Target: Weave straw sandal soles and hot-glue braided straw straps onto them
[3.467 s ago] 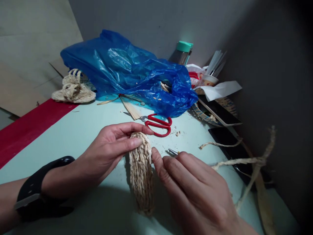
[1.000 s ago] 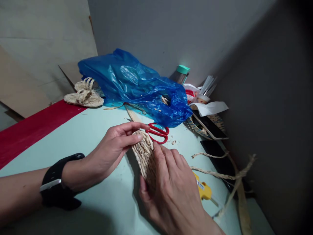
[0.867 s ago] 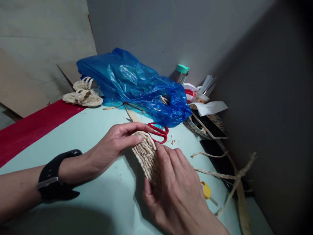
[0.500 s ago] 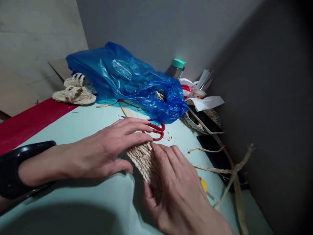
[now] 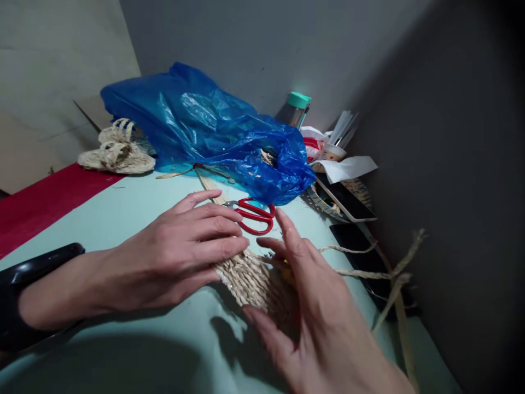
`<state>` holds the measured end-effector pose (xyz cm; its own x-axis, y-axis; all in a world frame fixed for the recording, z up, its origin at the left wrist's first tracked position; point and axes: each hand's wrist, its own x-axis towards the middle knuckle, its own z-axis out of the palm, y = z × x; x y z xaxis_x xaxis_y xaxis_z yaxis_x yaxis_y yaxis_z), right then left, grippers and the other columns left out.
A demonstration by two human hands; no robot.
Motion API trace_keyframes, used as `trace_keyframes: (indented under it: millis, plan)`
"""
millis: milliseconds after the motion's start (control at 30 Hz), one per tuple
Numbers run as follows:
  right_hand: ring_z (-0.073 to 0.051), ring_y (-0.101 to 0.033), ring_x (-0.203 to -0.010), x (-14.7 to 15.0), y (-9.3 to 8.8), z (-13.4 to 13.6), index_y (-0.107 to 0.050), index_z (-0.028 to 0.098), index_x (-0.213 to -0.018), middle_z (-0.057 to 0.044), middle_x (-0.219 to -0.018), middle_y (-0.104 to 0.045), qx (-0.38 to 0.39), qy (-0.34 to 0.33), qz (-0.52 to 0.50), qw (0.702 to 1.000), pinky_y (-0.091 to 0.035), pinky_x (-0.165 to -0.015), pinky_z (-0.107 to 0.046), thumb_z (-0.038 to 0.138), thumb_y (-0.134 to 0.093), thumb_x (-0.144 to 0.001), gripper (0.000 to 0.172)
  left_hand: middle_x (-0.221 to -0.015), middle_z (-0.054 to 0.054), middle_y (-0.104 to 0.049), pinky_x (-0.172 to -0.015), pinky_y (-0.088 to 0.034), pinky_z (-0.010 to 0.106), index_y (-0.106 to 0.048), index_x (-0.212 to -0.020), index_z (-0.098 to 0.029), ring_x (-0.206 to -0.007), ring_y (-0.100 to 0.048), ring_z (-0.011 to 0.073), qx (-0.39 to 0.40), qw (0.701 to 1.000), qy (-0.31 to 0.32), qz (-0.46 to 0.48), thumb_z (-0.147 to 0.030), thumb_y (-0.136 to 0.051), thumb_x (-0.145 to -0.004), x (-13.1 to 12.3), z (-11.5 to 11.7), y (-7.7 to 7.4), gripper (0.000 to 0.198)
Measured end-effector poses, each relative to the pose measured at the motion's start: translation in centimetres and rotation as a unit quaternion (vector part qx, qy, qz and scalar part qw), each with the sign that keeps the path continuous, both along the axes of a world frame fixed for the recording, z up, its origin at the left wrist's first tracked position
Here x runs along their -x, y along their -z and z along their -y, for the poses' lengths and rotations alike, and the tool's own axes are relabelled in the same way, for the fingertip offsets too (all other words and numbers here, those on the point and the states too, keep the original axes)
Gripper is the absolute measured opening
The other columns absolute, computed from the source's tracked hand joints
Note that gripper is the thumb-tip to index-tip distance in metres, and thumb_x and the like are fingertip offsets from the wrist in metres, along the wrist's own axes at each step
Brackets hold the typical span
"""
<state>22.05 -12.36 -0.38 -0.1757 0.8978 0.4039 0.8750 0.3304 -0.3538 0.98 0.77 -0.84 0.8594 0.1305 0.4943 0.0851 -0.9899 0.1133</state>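
The left of the two hands (image 5: 176, 260) lies over the far end of a woven fibre piece (image 5: 254, 282); whether it pinches cannot be told. The right hand (image 5: 315, 295) is spread, thumb and fingers apart, about the piece's near end. Beyond, across the surface (image 5: 143, 202): woven footwear (image 5: 117, 156), blue bag (image 5: 200, 117), red-handled scissors (image 5: 254, 213), twisted cords (image 5: 365, 274).

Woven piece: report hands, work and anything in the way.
Left hand on woven piece, covering its far end. Right hand open, fingers spread, beside it. Scissors lie just beyond, seemingly not in the way.
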Motion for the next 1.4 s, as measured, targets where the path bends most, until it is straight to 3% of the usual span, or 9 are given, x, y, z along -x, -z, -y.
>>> trace_keyframes:
  millis: [167,267,367,700,800,1167,1400]
  plan:
    - [-0.023,-0.072,-0.108,-1.9,-1.2,0.1,-0.037,0.028,-0.157,-0.008,-0.127,-0.072,0.08,0.047,-0.16,0.983,-0.063,-0.086,-0.037,0.04,-0.05,-0.104,0.055,-0.117,0.007,-0.075,-0.123,-0.03,0.053,-0.063,-0.122,-0.019,-0.122,-0.064,0.0236,-0.005,1.0,-0.017,0.023,-0.01,-0.064,-0.092,0.1,0.3,0.1,0.032]
    - [-0.019,-0.074,-0.099,-2.6,-1.2,-0.2,-0.046,0.028,-0.149,-0.006,-0.122,-0.074,0.096,0.035,-0.215,0.971,-0.063,-0.078,-0.029,0.033,-0.053,-0.103,0.046,-0.113,0.006,-0.076,-0.123,-0.029,0.054,-0.064,-0.122,-0.023,-0.121,-0.065,0.0235,-0.008,0.999,-0.025,0.025,-0.01,-0.06,-0.094,0.2,0.5,0.2,0.032]
    - [-0.015,-0.075,-0.084,-2.6,-1.0,-0.5,-0.049,0.028,-0.144,-0.003,-0.11,-0.077,0.072,0.013,-0.229,0.971,-0.062,-0.066,-0.021,0.023,-0.062,-0.098,0.048,-0.113,0.005,-0.077,-0.124,-0.028,0.054,-0.063,-0.123,-0.028,-0.121,-0.066,0.0241,0.005,0.999,-0.035,0.014,-0.011,-0.059,-0.092,0.1,0.6,0.3,0.035]
    - [-0.021,-0.08,-0.082,-2.4,-0.4,-0.2,-0.05,0.03,-0.139,0.003,-0.094,-0.082,-0.024,0.0,-0.169,0.985,-0.067,-0.078,-0.034,0.013,-0.065,-0.092,0.053,-0.112,0.001,-0.078,-0.124,-0.026,0.055,-0.063,-0.124,-0.033,-0.117,-0.066,0.0251,0.014,0.998,-0.061,0.019,-0.021,-0.061,-0.092,-0.1,0.6,0.6,0.034]
    - [-0.022,-0.08,-0.079,-2.4,-0.2,-0.3,-0.05,0.031,-0.138,0.005,-0.091,-0.083,-0.053,0.001,-0.134,0.99,-0.065,-0.07,-0.037,0.009,-0.063,-0.091,0.054,-0.111,0.001,-0.078,-0.124,-0.025,0.055,-0.063,-0.124,-0.036,-0.117,-0.066,0.0246,0.014,0.998,-0.065,0.011,-0.022,-0.061,-0.093,-0.1,0.5,0.8,0.034]
    - [-0.019,-0.079,-0.075,-2.4,-0.5,-0.3,-0.041,0.033,-0.143,0.006,-0.094,-0.081,-0.021,-0.038,-0.082,0.996,-0.063,-0.07,-0.034,0.006,-0.056,-0.093,0.059,-0.108,0.003,-0.077,-0.122,-0.031,0.053,-0.067,-0.118,-0.032,-0.115,-0.069,0.0216,0.016,0.998,-0.052,0.016,-0.014,-0.06,-0.094,-0.1,0.7,1.0,0.031]
    - [-0.021,-0.079,-0.086,-1.9,-0.3,-0.1,-0.037,0.033,-0.149,0.003,-0.099,-0.081,-0.033,-0.021,-0.072,0.997,-0.063,-0.076,-0.036,0.008,-0.056,-0.095,0.062,-0.107,0.003,-0.078,-0.124,-0.028,0.05,-0.066,-0.119,-0.029,-0.104,-0.073,0.0191,-0.02,0.999,-0.03,0.021,-0.015,-0.064,-0.091,0.0,0.4,0.7,0.032]
